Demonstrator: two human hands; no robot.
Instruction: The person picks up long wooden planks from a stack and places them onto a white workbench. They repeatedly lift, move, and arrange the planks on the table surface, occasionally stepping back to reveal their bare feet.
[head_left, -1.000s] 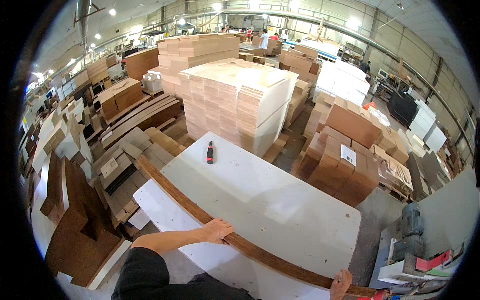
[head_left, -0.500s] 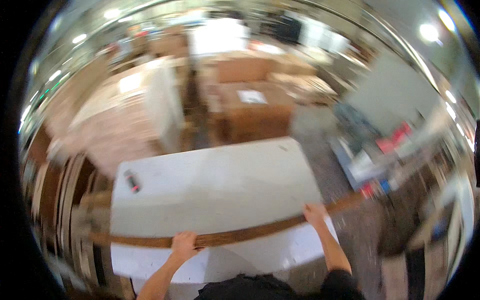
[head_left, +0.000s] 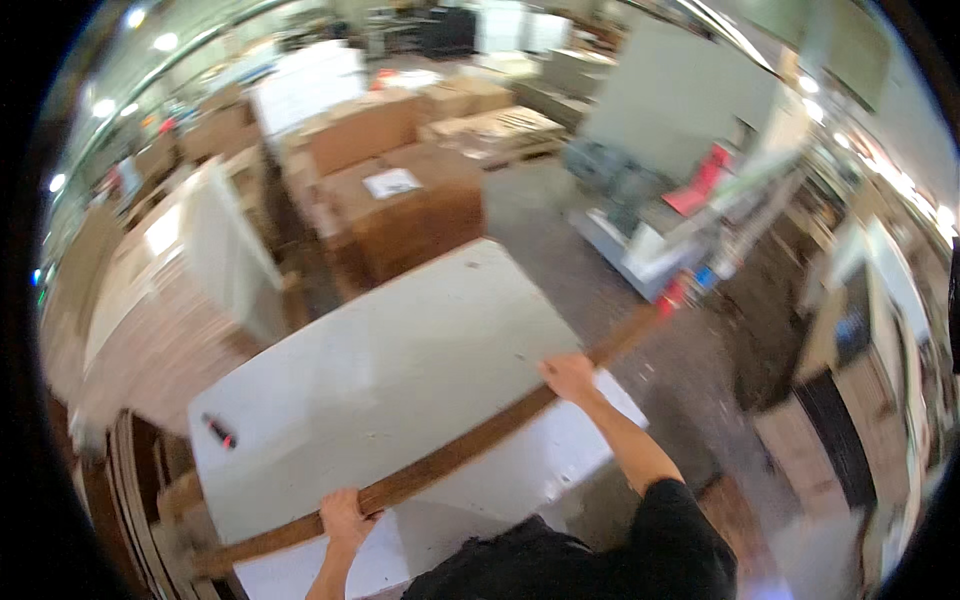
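A long, narrow brown wooden board (head_left: 455, 452) slants across the pale worktable (head_left: 385, 350), its right end farther away than its left. Both ends reach past the tabletop. My left hand (head_left: 345, 516) is closed around its near edge toward the left end. Farther along, my right hand (head_left: 570, 378) grips it near the table's right side. Whether the board rests on the surface or hangs just above it, I cannot tell. At the table's left lies a small dark hand tool (head_left: 219, 430) with a red end, apart from both hands.
Beyond the table stands a large brown carton stack (head_left: 410, 215) with a white sheet on top. To its left are stacked panels (head_left: 170, 320). A grey machine with a red part (head_left: 697, 180) stands at the right, near the board's far end. More panels (head_left: 825, 440) lean at right.
My view has turned to the right, so the surroundings sit farther left. The board, nearly level across the picture before, now slopes up to the right. Both hands keep their hold.
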